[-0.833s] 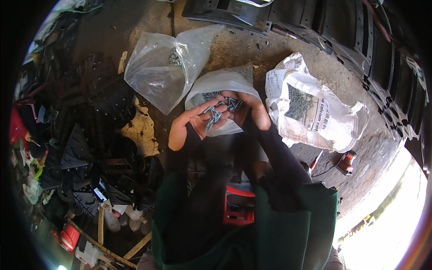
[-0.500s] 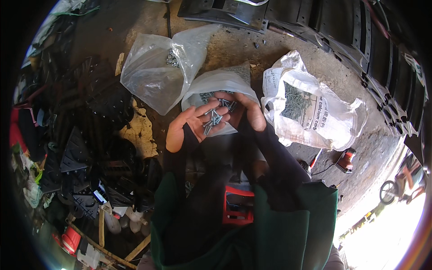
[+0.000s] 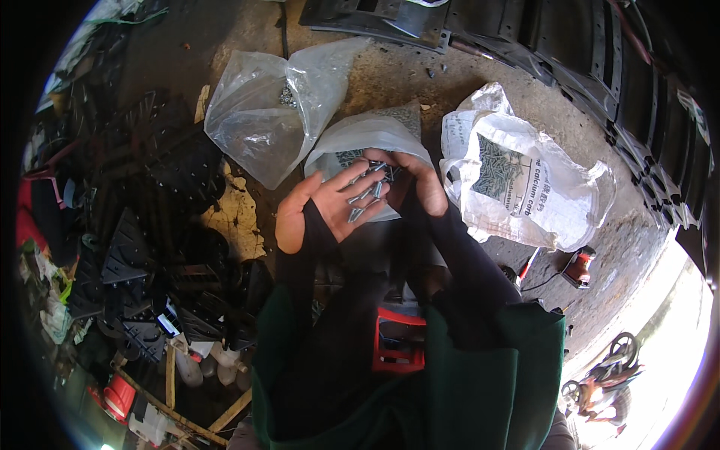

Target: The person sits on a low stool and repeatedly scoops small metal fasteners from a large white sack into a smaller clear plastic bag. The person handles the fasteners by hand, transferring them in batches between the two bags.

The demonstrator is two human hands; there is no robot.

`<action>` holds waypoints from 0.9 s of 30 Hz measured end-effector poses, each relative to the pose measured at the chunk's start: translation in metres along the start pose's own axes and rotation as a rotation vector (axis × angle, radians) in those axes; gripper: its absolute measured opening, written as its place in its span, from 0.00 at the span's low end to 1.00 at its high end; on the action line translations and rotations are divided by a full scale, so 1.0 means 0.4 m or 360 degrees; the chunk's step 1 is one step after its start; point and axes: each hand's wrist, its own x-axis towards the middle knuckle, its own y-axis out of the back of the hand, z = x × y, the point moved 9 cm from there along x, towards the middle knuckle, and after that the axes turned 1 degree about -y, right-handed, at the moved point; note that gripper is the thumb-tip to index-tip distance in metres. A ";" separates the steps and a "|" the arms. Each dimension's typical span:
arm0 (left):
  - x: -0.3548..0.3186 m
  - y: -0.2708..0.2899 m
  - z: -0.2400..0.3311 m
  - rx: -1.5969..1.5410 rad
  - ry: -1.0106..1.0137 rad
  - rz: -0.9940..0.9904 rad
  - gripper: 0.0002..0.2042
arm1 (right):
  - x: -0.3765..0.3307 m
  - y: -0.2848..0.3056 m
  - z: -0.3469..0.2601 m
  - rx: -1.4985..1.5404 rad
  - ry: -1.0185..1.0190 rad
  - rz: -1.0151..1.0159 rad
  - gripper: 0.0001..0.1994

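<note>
My left hand (image 3: 327,202) is palm up in front of an open white plastic bag (image 3: 324,151), fingers stretched, with several silver bolts (image 3: 365,196) lying across them. My right hand (image 3: 424,186) is at the bag's mouth, its fingers curled inward around dark-looking bolts beside the left fingertips. Parts of the right fingers are in shadow, so how many bolts they hold cannot be seen. More bolts (image 3: 349,157) show inside the bag behind my hands.
A clear plastic bag (image 3: 247,131) with small metal nuts lies at the far left. A white woven sack (image 3: 559,187) with more bolts stands at right, near a red power tool (image 3: 579,268). Black metal parts (image 3: 127,255) crowd the left; a red plastic stool (image 3: 400,360) shows below.
The bolts on my left hand have shifted and lie more spread along the fingers, fewer of them piled up. A motorcycle has come into view outside at the lower right.
</note>
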 end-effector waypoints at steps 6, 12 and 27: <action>-0.013 -0.020 -0.019 -0.0001 0.0072 0.0038 0.35 | -0.015 -0.009 0.017 0.0129 -0.0147 0.0002 0.22; -0.033 -0.057 -0.001 0.0055 0.0057 -0.0001 0.34 | -0.015 -0.021 0.017 0.0100 -0.0130 -0.0067 0.22; -0.026 -0.061 0.013 -0.0025 -0.0167 0.0094 0.34 | -0.045 -0.005 0.025 -0.0070 -0.0193 0.0372 0.18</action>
